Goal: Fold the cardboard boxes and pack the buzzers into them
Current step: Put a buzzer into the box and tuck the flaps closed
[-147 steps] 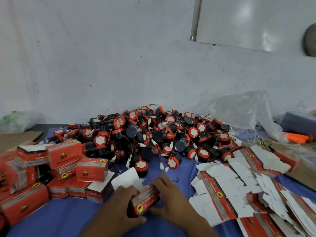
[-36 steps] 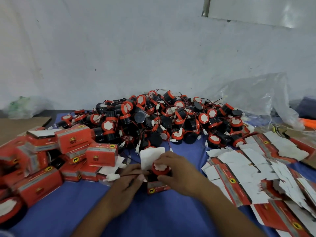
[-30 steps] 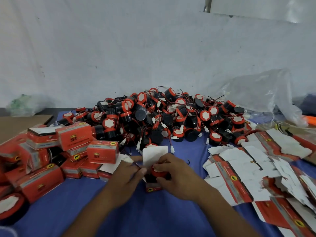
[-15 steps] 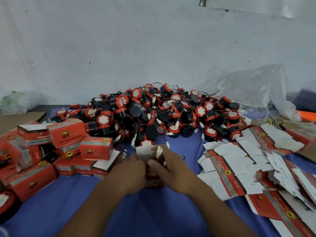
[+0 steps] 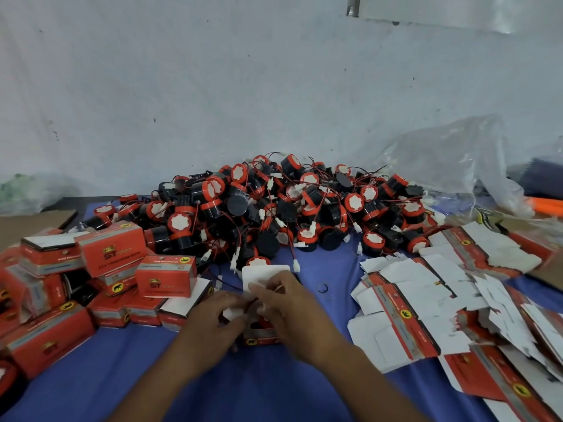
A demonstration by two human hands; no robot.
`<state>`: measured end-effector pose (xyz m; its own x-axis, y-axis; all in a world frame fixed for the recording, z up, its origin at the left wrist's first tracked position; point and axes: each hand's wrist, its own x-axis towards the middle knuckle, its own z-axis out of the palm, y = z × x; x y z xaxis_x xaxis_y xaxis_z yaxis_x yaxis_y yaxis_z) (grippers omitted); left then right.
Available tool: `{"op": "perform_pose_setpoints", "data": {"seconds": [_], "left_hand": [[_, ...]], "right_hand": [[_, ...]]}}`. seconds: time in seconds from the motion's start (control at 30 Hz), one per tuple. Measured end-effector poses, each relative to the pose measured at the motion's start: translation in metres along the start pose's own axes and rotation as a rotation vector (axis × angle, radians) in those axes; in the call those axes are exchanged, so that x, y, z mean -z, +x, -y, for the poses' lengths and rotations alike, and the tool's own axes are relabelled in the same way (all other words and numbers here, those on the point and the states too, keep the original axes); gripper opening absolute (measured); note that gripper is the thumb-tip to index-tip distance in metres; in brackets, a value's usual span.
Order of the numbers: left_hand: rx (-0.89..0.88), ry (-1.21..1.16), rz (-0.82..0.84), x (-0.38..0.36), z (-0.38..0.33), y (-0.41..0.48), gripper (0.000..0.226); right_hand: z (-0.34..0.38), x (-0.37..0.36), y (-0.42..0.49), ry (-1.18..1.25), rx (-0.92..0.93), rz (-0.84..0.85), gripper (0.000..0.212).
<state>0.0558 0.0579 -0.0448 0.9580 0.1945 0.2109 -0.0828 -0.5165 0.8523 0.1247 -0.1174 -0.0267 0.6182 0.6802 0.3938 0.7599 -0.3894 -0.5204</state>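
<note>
Head view | my left hand [image 5: 213, 319] and right hand [image 5: 288, 309] met over the red box [image 5: 262, 334] on the blue cloth [image 5: 122, 376] | both hands' fingers curled, pinching its white flaps | buzzer pile [image 5: 289, 214] just behind | packed boxes [image 5: 166, 277] lay left, flat cartons [image 5: 426, 300] right

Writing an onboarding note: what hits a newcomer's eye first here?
The heap of black-and-red buzzers with trailing wires, piled mid-table toward the wall. Folded red boxes stack up on the left, and flat box blanks fan out on the right. In front, the left hand and right hand hold one open red box, its white flap raised.
</note>
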Motion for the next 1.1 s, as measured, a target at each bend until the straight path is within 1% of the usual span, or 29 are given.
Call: {"op": "perform_pose_setpoints", "data": {"seconds": [0.1,0.17,0.23,0.27,0.33,0.4,0.5,0.6,0.63,0.7,0.73,0.77,0.8,0.87,0.93,0.97,1.03,1.07,1.1], "left_hand": [[-0.072,-0.027,-0.071,-0.007,0.004,-0.009,0.037],[-0.140,0.021,-0.093,-0.009,0.004,-0.012,0.036],[-0.206,0.118,-0.102,-0.009,0.003,-0.013,0.030],[-0.233,0.171,-0.099,-0.010,0.003,-0.013,0.026],[-0.263,0.260,-0.079,-0.011,0.004,-0.012,0.019],[-0.262,0.287,-0.066,-0.013,0.005,-0.012,0.016],[-0.265,0.214,-0.071,-0.016,0.005,-0.012,0.021],[-0.245,0.059,-0.111,-0.018,0.009,-0.014,0.023],[-0.204,-0.017,-0.132,-0.018,0.011,-0.014,0.030],[-0.085,-0.201,-0.204,-0.016,0.017,-0.014,0.053],[-0.044,-0.246,-0.232,-0.015,0.018,-0.014,0.058],[-0.032,-0.246,-0.241,-0.014,0.017,-0.014,0.055],[-0.046,-0.227,-0.235,-0.014,0.017,-0.014,0.048],[-0.164,-0.094,-0.203,-0.013,0.013,-0.015,0.030],[-0.281,0.052,-0.162,-0.016,0.010,-0.017,0.023],[-0.309,0.102,-0.149,-0.017,0.010,-0.017,0.023],[-0.321,0.166,-0.136,-0.020,0.012,-0.015,0.023],[-0.308,0.181,-0.131,-0.021,0.015,-0.013,0.022],[-0.288,0.194,-0.125,-0.022,0.017,-0.011,0.019]], "right_hand": [[-0.002,-0.005,0.001,-0.072,-0.038,-0.084,0.042],[-0.003,-0.007,0.004,-0.081,-0.095,-0.111,0.038],[0.001,-0.008,0.002,-0.048,-0.054,-0.139,0.029],[0.005,-0.009,0.001,-0.029,-0.010,-0.117,0.027],[0.008,-0.014,-0.001,-0.016,0.061,-0.067,0.029],[0.006,-0.017,-0.002,-0.007,0.092,-0.040,0.031],[0.000,-0.017,-0.002,-0.015,0.099,-0.076,0.026],[-0.006,-0.020,-0.004,-0.022,0.086,-0.128,0.023],[-0.008,-0.020,-0.005,-0.013,0.077,-0.126,0.022],[-0.011,-0.021,-0.005,-0.048,0.087,-0.086,0.020],[-0.012,-0.021,-0.006,-0.080,0.103,-0.059,0.023],[-0.012,-0.021,-0.006,-0.106,0.113,-0.034,0.027],[-0.012,-0.022,-0.007,-0.129,0.117,-0.014,0.032],[-0.012,-0.020,-0.009,-0.184,0.138,0.024,0.037],[-0.011,-0.014,-0.010,-0.217,0.180,0.068,0.038],[-0.012,-0.009,-0.011,-0.182,0.194,0.096,0.035],[-0.015,0.002,-0.014,0.017,0.168,0.118,0.026],[-0.018,0.008,-0.014,0.156,0.106,0.088,0.022],[-0.021,0.014,-0.014,0.263,0.020,0.017,0.018]]}}
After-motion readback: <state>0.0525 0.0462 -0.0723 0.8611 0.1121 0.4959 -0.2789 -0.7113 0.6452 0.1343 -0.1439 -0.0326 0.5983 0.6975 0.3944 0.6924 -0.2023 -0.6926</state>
